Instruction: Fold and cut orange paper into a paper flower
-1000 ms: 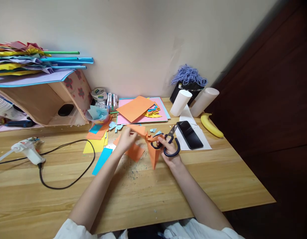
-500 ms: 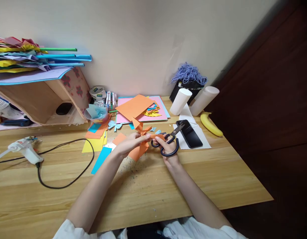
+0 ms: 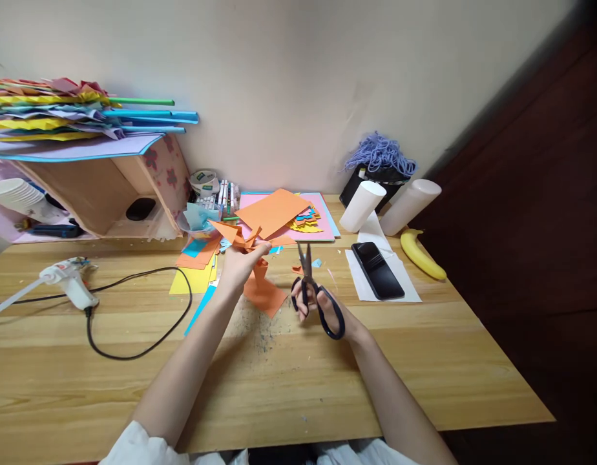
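Observation:
My left hand (image 3: 240,265) is closed around a folded orange paper flower (image 3: 234,234), whose petals stick out above and below the fingers. In my right hand (image 3: 322,307) are black-handled scissors (image 3: 307,274), fingers through the loops and blades slightly apart, pointing away from me. An orange paper sheet (image 3: 267,294) shows below the left hand, partly hidden by the flower. A small orange scrap (image 3: 297,269) lies on the table just beyond the scissors. The two hands are apart.
A glue gun (image 3: 68,284) with a looping black cord lies left. Orange paper (image 3: 274,210) rests on coloured sheets at the back. A phone (image 3: 378,271), a banana (image 3: 422,255) and a white paper roll (image 3: 362,205) stand or lie right. A box (image 3: 163,174) is back left.
My hands have separated. The left moved leftward with the orange flower; the right drew back, and its scissors turned from pointing right to pointing away, blades now in use position. An orange scrap now lies there.

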`<state>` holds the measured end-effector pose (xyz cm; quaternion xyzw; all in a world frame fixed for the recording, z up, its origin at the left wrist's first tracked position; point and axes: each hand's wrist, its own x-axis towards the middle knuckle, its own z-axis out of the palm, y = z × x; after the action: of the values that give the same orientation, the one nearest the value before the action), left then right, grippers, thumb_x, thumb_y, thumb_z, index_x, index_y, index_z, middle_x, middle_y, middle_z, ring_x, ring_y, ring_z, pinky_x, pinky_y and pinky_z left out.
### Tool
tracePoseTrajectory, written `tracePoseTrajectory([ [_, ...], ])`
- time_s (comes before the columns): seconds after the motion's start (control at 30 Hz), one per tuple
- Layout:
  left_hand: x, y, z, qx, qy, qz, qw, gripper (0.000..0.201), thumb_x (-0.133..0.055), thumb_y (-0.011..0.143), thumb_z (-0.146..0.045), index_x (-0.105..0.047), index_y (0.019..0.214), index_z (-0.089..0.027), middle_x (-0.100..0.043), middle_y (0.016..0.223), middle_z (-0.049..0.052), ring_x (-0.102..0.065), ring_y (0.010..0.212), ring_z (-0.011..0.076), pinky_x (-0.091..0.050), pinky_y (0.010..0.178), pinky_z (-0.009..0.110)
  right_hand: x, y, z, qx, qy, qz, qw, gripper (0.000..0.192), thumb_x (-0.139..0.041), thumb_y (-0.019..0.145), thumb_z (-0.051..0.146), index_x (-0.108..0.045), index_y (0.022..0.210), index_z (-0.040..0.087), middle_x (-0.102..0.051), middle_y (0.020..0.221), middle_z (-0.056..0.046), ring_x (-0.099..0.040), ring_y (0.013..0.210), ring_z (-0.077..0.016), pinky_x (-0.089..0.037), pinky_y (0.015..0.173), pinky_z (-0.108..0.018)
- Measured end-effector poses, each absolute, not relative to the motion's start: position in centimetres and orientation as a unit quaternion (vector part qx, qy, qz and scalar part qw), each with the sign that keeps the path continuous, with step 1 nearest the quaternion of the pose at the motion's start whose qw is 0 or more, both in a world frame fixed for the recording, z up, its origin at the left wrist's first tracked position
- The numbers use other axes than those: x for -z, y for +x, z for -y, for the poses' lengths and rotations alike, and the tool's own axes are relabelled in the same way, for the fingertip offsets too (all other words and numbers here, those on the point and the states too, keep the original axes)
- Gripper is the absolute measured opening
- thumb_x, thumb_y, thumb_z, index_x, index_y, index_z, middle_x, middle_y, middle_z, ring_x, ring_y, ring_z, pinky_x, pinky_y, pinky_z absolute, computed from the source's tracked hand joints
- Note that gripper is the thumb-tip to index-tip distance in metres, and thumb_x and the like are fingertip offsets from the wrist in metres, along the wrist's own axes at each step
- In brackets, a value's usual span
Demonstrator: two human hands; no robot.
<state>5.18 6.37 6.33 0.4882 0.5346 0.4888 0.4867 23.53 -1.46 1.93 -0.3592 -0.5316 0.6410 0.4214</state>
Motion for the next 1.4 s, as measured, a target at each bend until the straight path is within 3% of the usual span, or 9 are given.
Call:
tracePoseTrajectory([
  [0.1, -6.8, 5.2, -6.0, -0.521, 0.483, -0.529, 0.464, 0.027, -0.071, 0.059, -0.033, -0.065, 0.074, -0.012, -0.066, 0.071, 0.005, -0.06, 0.068, 0.0163, -0.048, 0.06, 0.024, -1.8, 23.2, 2.1, -0.623, -0.36, 0.596, 0.356, 0.063, -0.036, 0.075, 0.073, -0.051, 0.096, 0.015, -0.047, 0.063, 0.002, -0.049, 0.055, -0.0113, -0.045, 0.058, -0.026],
  [0.2, -7.0, 6.1, -5.4, -0.478, 0.496, -0.525, 0.5, 0.025, -0.072, 0.057, -0.029, -0.065, 0.072, -0.01, -0.064, 0.066, 0.003, -0.058, 0.059, 0.0139, -0.047, 0.054, 0.023, -1.6, 23.0, 2.2, -0.612, -0.37, 0.617, 0.329, 0.065, -0.031, 0.075, 0.074, -0.05, 0.094, 0.015, -0.047, 0.062, 0.002, -0.048, 0.053, -0.011, -0.043, 0.055, -0.025],
  [0.43, -6.1, 7.4, -4.8, -0.387, 0.518, -0.516, 0.561, 0.019, -0.07, 0.057, -0.024, -0.066, 0.069, -0.009, -0.064, 0.066, 0.004, -0.053, 0.051, 0.0099, -0.044, 0.046, 0.02, -1.9, 22.6, 2.0, -0.613, -0.399, 0.584, 0.352, 0.074, -0.03, 0.067, 0.081, -0.051, 0.094, 0.016, -0.045, 0.062, 0.002, -0.048, 0.05, -0.0111, -0.045, 0.051, -0.025],
  [0.77, -6.1, 7.2, -5.0, -0.379, 0.514, -0.534, 0.555, 0.021, -0.07, 0.057, -0.028, -0.065, 0.068, -0.01, -0.061, 0.061, 0.002, -0.051, 0.049, 0.0092, -0.045, 0.047, 0.021, -1.4, 22.5, 2.2, -0.613, -0.396, 0.578, 0.365, 0.071, -0.027, 0.068, 0.081, -0.05, 0.088, 0.016, -0.042, 0.058, 0.004, -0.047, 0.047, -0.01, -0.045, 0.052, -0.024],
  [1.4, -6.2, 7.3, -5.0, -0.395, 0.512, -0.528, 0.551, 0.018, -0.071, 0.055, -0.023, -0.064, 0.066, -0.01, -0.065, 0.066, 0.004, -0.055, 0.054, 0.0111, -0.042, 0.049, 0.021, -2.3, 22.0, 2.3, -0.636, -0.419, 0.53, 0.374, 0.068, -0.04, 0.06, 0.083, -0.048, 0.079, 0.018, -0.042, 0.053, 0.006, -0.047, 0.045, -0.0101, -0.041, 0.049, -0.024],
])
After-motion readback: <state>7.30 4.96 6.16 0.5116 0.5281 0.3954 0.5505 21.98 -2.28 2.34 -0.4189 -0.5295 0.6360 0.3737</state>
